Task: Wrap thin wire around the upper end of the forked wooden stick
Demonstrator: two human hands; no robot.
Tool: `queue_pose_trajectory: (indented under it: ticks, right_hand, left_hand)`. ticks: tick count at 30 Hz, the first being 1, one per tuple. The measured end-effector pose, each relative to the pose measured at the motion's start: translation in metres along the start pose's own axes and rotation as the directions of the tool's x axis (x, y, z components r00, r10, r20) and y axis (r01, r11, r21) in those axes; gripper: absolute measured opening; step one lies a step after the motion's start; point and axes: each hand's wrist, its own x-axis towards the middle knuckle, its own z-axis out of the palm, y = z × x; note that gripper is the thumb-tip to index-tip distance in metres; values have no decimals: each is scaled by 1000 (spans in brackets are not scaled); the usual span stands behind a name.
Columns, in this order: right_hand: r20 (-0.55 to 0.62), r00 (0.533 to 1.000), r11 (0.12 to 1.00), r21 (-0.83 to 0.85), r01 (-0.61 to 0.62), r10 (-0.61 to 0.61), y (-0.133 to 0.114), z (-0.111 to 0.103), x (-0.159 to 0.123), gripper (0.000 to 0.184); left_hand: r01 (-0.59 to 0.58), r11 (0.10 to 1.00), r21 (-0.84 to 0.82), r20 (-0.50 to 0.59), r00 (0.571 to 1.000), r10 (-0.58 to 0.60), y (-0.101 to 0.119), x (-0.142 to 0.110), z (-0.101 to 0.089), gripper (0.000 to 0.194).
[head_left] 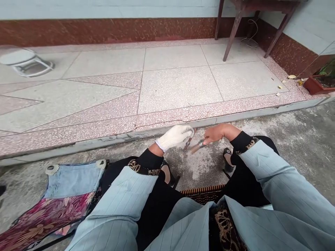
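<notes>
My left hand (176, 136), in a white knit glove with a blue-edged cuff, is closed on a slender reddish-brown rod-like piece (187, 143). The piece points down toward the ground and its exact kind is not clear. Bare, my right hand (215, 133) grips a paintbrush (198, 146) with pale bristles and a metal band. The bristles point down and left, close to the lower end of the brown piece; whether they touch is not clear. Slight blur softens the brush tip. Both hands are held low between my knees, above the concrete ground (201, 164).
A low terrazzo step (180, 90) runs along the front. On it stand a white stool (19, 57) and a dark wooden table (237, 21). A planter (318, 85) sits far right. To the left lies a denim-and-floral cloth piece (74, 177); a woven seat edge (204, 193) shows below.
</notes>
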Motion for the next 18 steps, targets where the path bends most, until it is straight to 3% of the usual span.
queue_pose_trajectory:
  ticks: [2, 4, 7, 10, 13, 15, 18]
  right_hand:
    - [-94, 980, 984, -21, -180, 177, 9, -6, 0, 42]
    - [-146, 970, 976, 135, -174, 193, 19, -14, -5, 43]
    - [-234, 968, 897, 441, 23, 90, 27, -22, -16, 48]
    - [-311, 949, 707, 658, 259, -58, 22, -22, -23, 51]
    - [-242, 925, 593, 712, 375, -293, 11, -15, -24, 53]
    - [-120, 905, 618, 694, 371, -408, 7, -9, -22, 56]
    - [55, 901, 727, 613, 309, -430, 7, 0, -16, 58]
  left_hand:
    - [4, 990, -139, 84, 996, 7, 3, -2, 5, 30]
    - [27, 960, -279, 163, 987, 19, 4, -2, 11, 35]
    - [87, 874, -478, 241, 970, 35, 4, -1, 20, 36]
    - [115, 816, -566, 276, 960, 57, 4, 1, 29, 34]
    - [51, 887, -460, 220, 974, 58, 1, 5, 35, 31]
    - [-11, 950, -311, 104, 994, 45, -4, 9, 34, 27]
    - [-50, 990, -129, 23, 998, 54, -13, 11, 26, 21]
